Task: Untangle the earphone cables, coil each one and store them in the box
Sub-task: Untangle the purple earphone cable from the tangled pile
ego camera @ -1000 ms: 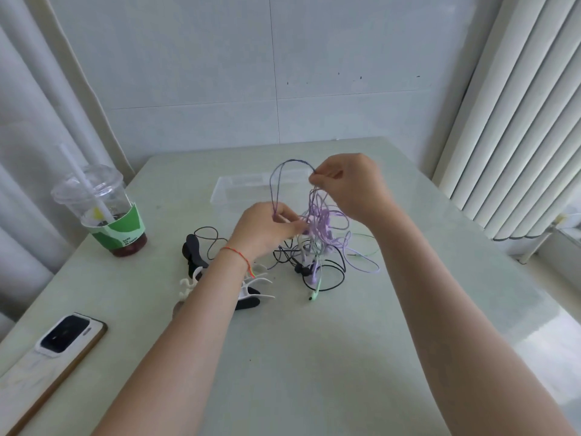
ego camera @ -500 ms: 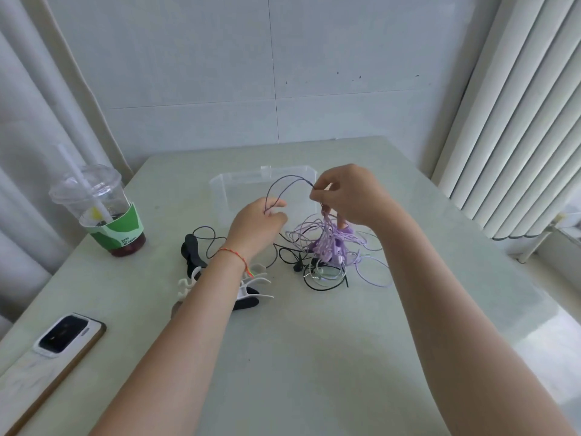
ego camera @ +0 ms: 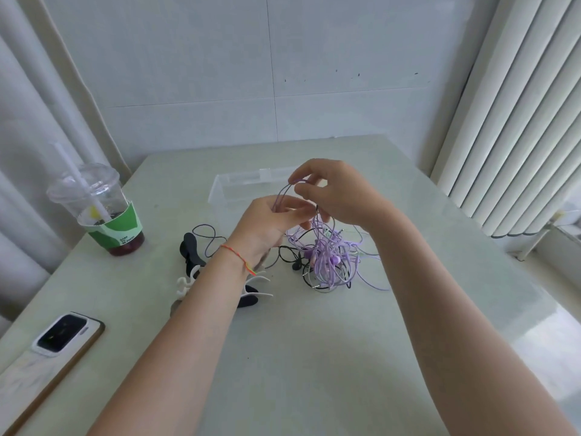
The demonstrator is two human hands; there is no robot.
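Two hands work one purple loop: right hand [ego camera: 336, 191] pinches its top, left hand [ego camera: 270, 220] pinches its base. Tangled earphone cables [ego camera: 327, 259], light, limp and snag-prone, lie mid-table at 5 o'clock of the clear box [ego camera: 220, 190]. Best held near the earbuds. Hair clips [ego camera: 251, 294] crowd 8 o'clock; open table [ego camera: 314, 357] lies at 6.

Setting: room in a home or small office, cannot tell which | pale tabletop [ego camera: 314, 357] set against a white panelled wall [ego camera: 220, 58] | curtain [ego camera: 28, 121] on left | vertical blinds [ego camera: 518, 121] on right | iced drink cup [ego camera: 100, 212] with straw | phone [ego camera: 59, 341] lying face down
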